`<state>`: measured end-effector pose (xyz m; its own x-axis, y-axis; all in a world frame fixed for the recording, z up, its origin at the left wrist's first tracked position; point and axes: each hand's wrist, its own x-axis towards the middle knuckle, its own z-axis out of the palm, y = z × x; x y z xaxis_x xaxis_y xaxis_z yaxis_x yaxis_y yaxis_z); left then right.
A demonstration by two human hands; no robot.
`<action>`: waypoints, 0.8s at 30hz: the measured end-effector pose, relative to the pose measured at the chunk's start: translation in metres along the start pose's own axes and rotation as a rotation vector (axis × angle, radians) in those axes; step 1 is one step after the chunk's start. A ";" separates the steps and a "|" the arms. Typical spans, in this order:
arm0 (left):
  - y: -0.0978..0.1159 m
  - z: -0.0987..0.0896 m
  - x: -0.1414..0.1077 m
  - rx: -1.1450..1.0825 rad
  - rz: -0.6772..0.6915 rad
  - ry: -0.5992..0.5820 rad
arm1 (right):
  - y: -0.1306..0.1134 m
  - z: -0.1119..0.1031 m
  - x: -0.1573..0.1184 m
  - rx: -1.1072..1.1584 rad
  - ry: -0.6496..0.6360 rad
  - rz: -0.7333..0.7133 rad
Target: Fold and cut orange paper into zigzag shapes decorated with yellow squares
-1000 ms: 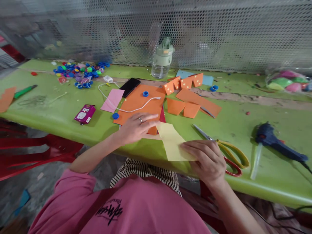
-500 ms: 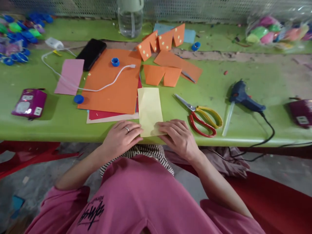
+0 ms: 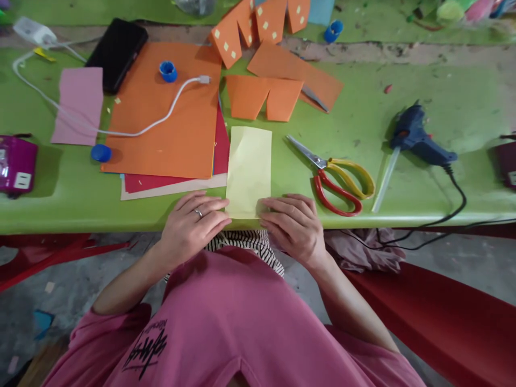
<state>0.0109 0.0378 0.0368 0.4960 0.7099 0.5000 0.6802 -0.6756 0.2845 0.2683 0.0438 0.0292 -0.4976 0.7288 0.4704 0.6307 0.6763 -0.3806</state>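
Note:
A pale yellow paper rectangle (image 3: 249,169) lies at the front edge of the green table (image 3: 80,209). At its lower left corner, my left hand (image 3: 195,220) pinches the paper between thumb and fingers; a ring shows on one finger. My right hand (image 3: 294,226) grips the lower right corner the same way, its fingers curled together. To the right of the paper lie scissors (image 3: 332,177) with one red and one yellow handle. Orange paper (image 3: 161,113) rests on red and pale sheets to the left.
Cut orange pieces (image 3: 264,97), some with yellow dots, lie behind the paper. A blue glue gun (image 3: 423,134) with its cord is at the right. Farther left are a black phone (image 3: 116,54), a white cable (image 3: 173,110), pink paper (image 3: 78,105) and a purple box (image 3: 18,164).
The view has tilted down and come closer to the table. The yellow paper now lies straighter, and both hands remain at its lower corners.

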 end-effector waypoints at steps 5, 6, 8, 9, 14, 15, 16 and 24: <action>0.001 0.000 0.000 0.004 -0.011 -0.011 | 0.000 0.001 0.001 0.007 0.019 0.001; 0.001 0.000 0.000 0.004 -0.012 -0.011 | 0.000 0.002 0.001 0.003 0.026 -0.008; 0.001 0.000 0.001 0.006 -0.006 -0.006 | 0.000 0.002 0.002 -0.003 0.039 -0.019; 0.001 0.000 0.001 0.012 0.001 -0.006 | 0.000 0.003 0.002 -0.006 0.042 -0.020; 0.000 0.001 0.002 0.052 0.025 -0.018 | 0.001 0.003 0.001 -0.016 0.025 -0.021; -0.001 0.001 0.002 0.053 0.026 -0.019 | 0.001 0.003 0.000 -0.020 0.025 -0.027; -0.001 0.001 0.001 0.053 0.026 -0.020 | 0.002 0.003 0.000 -0.024 0.025 -0.031; 0.010 0.002 0.005 0.113 0.063 -0.045 | -0.010 0.006 0.006 -0.090 -0.010 -0.041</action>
<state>0.0205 0.0349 0.0406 0.5619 0.6766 0.4758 0.7018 -0.6945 0.1587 0.2550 0.0422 0.0311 -0.5303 0.7017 0.4758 0.6600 0.6939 -0.2879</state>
